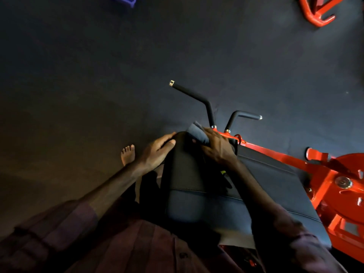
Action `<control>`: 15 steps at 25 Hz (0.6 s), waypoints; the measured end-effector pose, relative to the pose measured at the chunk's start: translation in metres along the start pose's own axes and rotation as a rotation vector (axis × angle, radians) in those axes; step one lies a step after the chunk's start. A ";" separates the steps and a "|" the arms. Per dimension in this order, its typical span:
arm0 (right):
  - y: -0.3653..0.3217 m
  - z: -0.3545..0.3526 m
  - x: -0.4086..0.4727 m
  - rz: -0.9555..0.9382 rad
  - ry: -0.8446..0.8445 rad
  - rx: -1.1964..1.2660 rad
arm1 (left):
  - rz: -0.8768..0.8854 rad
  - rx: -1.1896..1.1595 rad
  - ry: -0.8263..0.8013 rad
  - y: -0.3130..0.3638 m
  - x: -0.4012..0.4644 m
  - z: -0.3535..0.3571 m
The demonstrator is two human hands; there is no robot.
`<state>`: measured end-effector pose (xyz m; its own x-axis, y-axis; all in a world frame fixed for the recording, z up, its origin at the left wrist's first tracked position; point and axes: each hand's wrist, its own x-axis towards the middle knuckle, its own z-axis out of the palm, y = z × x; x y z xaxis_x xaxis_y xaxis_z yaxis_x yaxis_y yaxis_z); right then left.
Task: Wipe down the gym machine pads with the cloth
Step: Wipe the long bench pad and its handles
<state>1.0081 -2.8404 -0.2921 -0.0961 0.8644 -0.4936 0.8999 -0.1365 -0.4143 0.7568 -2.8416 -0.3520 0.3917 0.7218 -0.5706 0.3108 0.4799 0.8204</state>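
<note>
Nearest the camera, below the black padded vinyl pad (189, 184) of the gym machine, is the person's dark striped shirt with both sleeves reaching up toward that pad. The pad itself runs away from the body, with a stitched seam across it and a second, wider black upholstered panel (275, 184) lying just to its right.

At the pad's far end both hands are at work. The left hand (155, 152) rests on the pad's left edge, fingers nearly straight and laid over the rounded corner, steadying it and not gripping anything. The right hand (216, 146) presses down on a folded grey-blue cloth (197, 133), its fingers curled over the fabric so the cloth is held against the pad's far top edge.

To the left of the pad, on the dark rubber floor (78, 85), a bare foot (128, 154) is planted. Beyond the pad's far end rise two black foam-covered handlebars with metal end caps (197, 97), mounted on the orange-red steel frame (275, 154) that continues along the pad's right side to a round orange plate.

Judging from where the cloth sits, the wiping appears to be at the pad's far tip. No streaks or damp marks are visible in this dim light, so I cannot tell how much of the pad has been covered. The wider right-hand panel likely remains to be done.
</note>
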 end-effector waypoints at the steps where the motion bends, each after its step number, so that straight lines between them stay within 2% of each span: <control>1: -0.013 0.004 0.010 0.000 0.009 -0.015 | 0.000 -0.016 0.000 -0.001 -0.003 0.000; 4: -0.054 0.018 0.032 -0.106 -0.083 -0.073 | -0.032 -0.077 0.004 -0.005 -0.014 -0.003; 7: -0.058 0.014 0.047 -0.168 -0.200 -0.109 | -0.042 -0.175 -0.017 -0.015 -0.026 -0.009; 10: -0.068 0.002 0.052 -0.250 -0.287 -0.222 | -0.059 -0.212 0.035 -0.025 -0.037 -0.016; 15: -0.108 0.007 0.003 -0.517 -0.371 -0.447 | -0.111 -0.188 0.096 -0.053 -0.074 -0.031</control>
<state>0.9073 -2.8268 -0.2540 -0.6154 0.5360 -0.5779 0.7806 0.5160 -0.3527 0.6841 -2.9049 -0.3526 0.2772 0.6993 -0.6590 0.1767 0.6370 0.7503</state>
